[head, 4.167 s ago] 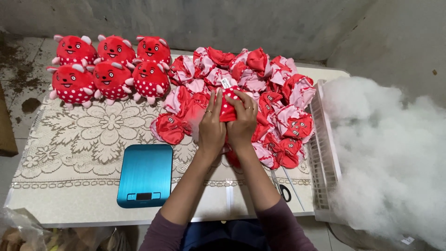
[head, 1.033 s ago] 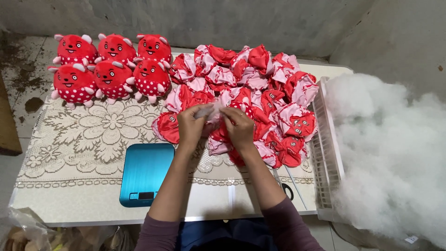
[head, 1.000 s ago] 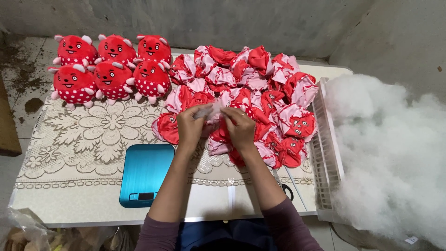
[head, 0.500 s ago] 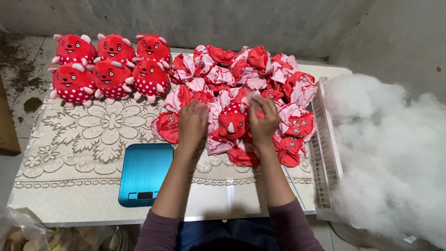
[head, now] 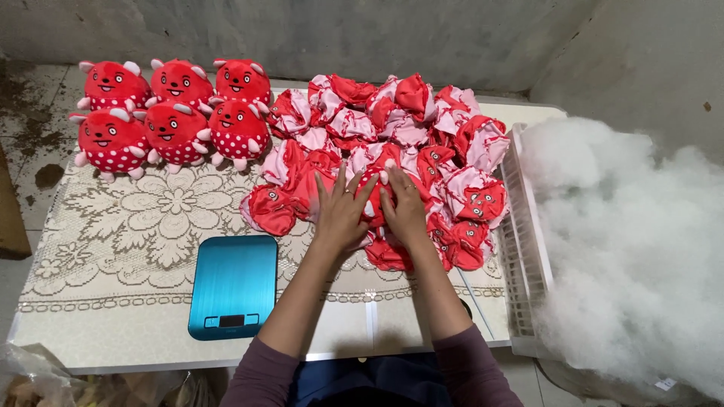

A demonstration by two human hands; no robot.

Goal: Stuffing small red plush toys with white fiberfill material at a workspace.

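Note:
My left hand [head: 341,215] and my right hand [head: 403,209] lie flat, fingers spread, side by side on one red plush toy skin [head: 373,197] at the near edge of a pile of unstuffed red and pink skins [head: 392,143]. The skin between my hands shows a face and white horn. Both palms press down on it. Several stuffed red plush toys [head: 170,113] with white dots stand in two rows at the table's far left.
A blue kitchen scale [head: 233,286] lies on the lace tablecloth [head: 128,226] near the front edge, left of my arms. A white crate [head: 523,249] heaped with white stuffing fibre [head: 633,249] stands to the right. Concrete walls enclose the table.
My hands were raised and working a skin between them; half a second ago they were apart on the pile. Now they have come together, flat on one skin.

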